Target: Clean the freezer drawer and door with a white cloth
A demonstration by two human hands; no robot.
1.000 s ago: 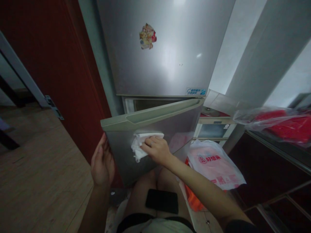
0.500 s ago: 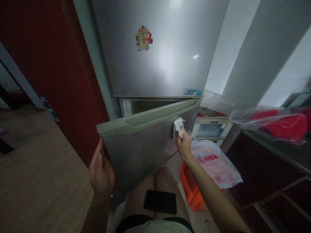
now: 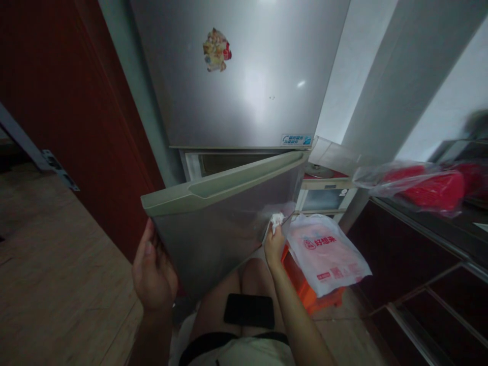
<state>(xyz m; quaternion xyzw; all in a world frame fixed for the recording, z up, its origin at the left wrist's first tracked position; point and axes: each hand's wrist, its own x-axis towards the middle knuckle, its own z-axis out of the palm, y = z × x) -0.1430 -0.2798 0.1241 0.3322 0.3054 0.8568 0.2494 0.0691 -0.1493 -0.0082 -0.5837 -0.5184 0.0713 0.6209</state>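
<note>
The lower fridge door [image 3: 224, 229], grey with a pale green top edge, stands swung partly out from the fridge. At its free left edge is my left hand [image 3: 154, 274], fingers reaching behind the edge and thumb in front. A crumpled white tissue [image 3: 277, 219] is pinched in my right hand [image 3: 274, 246], which presses it on the door's front, low and near the hinge side. Above, the upper fridge door [image 3: 244, 96] is closed and carries a colourful sticker [image 3: 217, 50].
A black phone [image 3: 249, 310] lies on my lap. To the right, a white plastic bag [image 3: 326, 251] with red print rests over an orange stool [image 3: 324, 302]. Behind it is a white appliance [image 3: 324, 198]. Red items in clear plastic [image 3: 434, 188] lie on the counter. A red-brown door [image 3: 87, 127] stands left.
My right hand has moved the tissue down the door's front. My left hand stays at the door edge, and the view has shifted slightly.
</note>
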